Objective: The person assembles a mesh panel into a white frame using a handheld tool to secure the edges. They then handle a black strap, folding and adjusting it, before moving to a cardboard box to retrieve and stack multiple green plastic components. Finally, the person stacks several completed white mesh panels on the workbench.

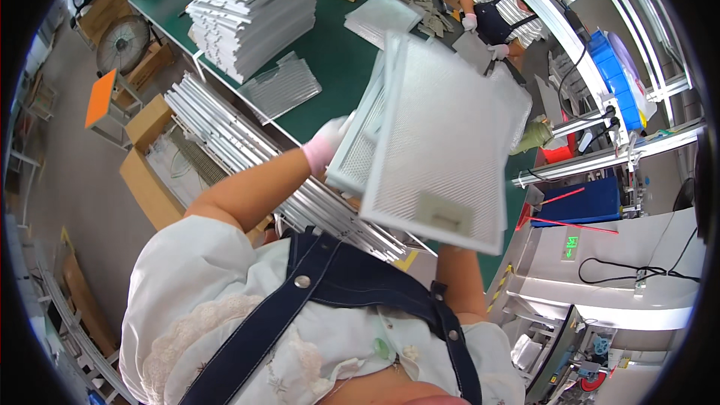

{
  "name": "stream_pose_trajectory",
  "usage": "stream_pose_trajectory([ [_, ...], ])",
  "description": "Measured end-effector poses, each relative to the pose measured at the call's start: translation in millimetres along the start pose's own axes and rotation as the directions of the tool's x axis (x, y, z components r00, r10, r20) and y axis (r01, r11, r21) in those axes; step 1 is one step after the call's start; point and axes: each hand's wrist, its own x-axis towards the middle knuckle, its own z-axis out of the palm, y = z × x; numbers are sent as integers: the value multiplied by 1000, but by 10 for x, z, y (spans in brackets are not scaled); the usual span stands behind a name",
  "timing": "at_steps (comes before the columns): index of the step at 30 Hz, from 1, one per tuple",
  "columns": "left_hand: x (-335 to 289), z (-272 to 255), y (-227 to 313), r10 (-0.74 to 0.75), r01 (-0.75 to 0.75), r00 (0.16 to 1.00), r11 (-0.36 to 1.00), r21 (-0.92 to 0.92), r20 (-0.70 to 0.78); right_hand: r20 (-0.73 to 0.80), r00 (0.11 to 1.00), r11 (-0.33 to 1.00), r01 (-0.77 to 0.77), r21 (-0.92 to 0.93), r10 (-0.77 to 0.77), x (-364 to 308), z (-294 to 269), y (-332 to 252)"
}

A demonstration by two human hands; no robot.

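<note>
My left hand (330, 142), in a white and pink glove, grips the left edge of some white-framed translucent panels (352, 161). In front of these, a larger textured translucent panel (442, 135) is raised and tilted toward me, overlapping them. A blurred pale rectangular patch shows near its lower edge. My right forearm (461, 277) goes up behind this panel, which hides my right hand and its fingers. Beyond the panels, more clear sheets (384, 18) lie on the green table (341, 60).
A tall stack of white panels (247, 15) stands at the far left of the table, a loose ribbed sheet (282, 90) beside it. Long white strips (225, 135) and a cardboard box (150, 195) sit left below. Across the table a co-worker (502, 15) handles pieces. A metal frame post (555, 22) rises right.
</note>
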Motion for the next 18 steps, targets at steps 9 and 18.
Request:
stream_pose_trajectory([
  [9,-423,-282,-747,-420,355,908,764,-539,3,25,973,973,-228,-44,229,124,-201,1299],
  [18,-139,-619,56,-421,403,879,907,-121,-225,29,995,941,-97,323,93,-115,-85,-243],
])
